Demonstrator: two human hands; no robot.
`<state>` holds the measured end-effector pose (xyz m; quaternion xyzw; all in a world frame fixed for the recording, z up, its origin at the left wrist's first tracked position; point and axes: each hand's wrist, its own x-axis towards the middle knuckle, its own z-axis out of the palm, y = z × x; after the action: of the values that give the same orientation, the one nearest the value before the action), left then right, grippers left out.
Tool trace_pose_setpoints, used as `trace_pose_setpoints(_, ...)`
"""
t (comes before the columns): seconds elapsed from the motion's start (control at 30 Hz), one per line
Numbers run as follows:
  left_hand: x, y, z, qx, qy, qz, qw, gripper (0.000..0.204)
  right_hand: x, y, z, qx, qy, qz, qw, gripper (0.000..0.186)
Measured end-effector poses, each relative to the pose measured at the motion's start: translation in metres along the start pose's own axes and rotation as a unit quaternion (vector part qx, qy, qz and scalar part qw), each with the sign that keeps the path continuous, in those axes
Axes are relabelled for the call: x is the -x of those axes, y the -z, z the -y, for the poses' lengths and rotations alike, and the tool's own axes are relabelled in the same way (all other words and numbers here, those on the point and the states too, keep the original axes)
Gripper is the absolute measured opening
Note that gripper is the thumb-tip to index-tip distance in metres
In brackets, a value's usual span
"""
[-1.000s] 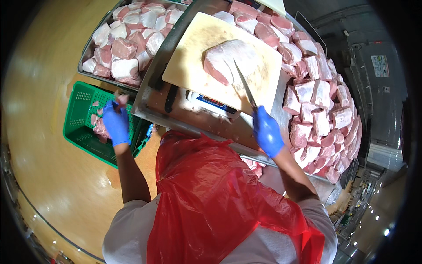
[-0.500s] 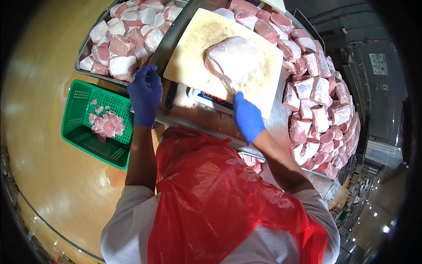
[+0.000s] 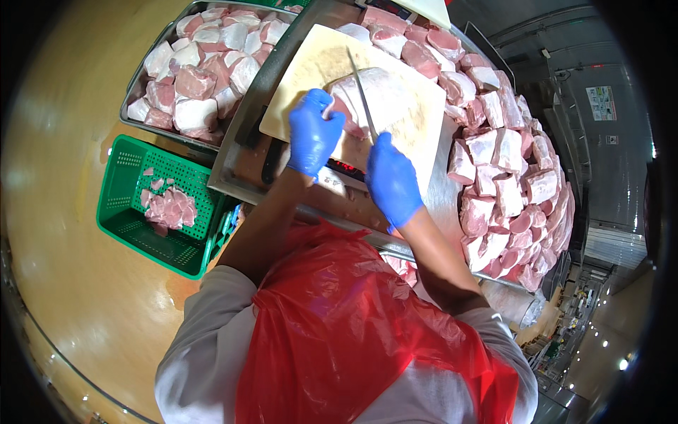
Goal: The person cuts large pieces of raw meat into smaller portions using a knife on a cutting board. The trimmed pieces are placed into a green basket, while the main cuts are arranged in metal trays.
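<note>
A large pale pink piece of meat (image 3: pixel 385 99) lies on the cream cutting board (image 3: pixel 300 74). My left hand (image 3: pixel 314 134), in a blue glove, is closed at the meat's left edge, with a pale bit of it showing by the fingers. Wrapped round a knife handle is my right hand (image 3: pixel 392 180), also blue-gloved, near the board's front edge. The knife (image 3: pixel 361 92) points away from me, its long thin blade slanting over the meat. Whether the edge is cutting in, I cannot tell.
At far left stands a metal tray (image 3: pixel 131 92) heaped with meat chunks. Below it, a green perforated basket (image 3: pixel 116 212) holds thin scraps. Many cut meat pieces (image 3: pixel 505 152) are piled right of the board. A lit red display (image 3: pixel 346 167) shows under the board's front edge.
My left hand has moved right from beside the tray onto the meat's left edge. The knife has swung up over the meat, its tip now beyond the far side.
</note>
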<state>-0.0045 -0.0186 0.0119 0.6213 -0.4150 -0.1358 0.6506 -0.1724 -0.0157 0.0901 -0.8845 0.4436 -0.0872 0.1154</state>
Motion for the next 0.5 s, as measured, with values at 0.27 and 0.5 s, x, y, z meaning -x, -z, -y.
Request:
trace_pose_setpoints(0.27, -0.005, 0.026, 0.018, -0.014, -0.019, 0.015, 1.0, 0.021, -0.054, -0.012, 0.035, 0.059, -0.004, 0.076, 0.995, 0.02)
trace_pose_setpoints(0.5, -0.009, 0.057, 0.029, -0.094, -0.057, -0.011, 0.994, 0.016, 0.031, -0.024, -0.036, 0.127, -0.031, 0.18, 0.975, 0.022)
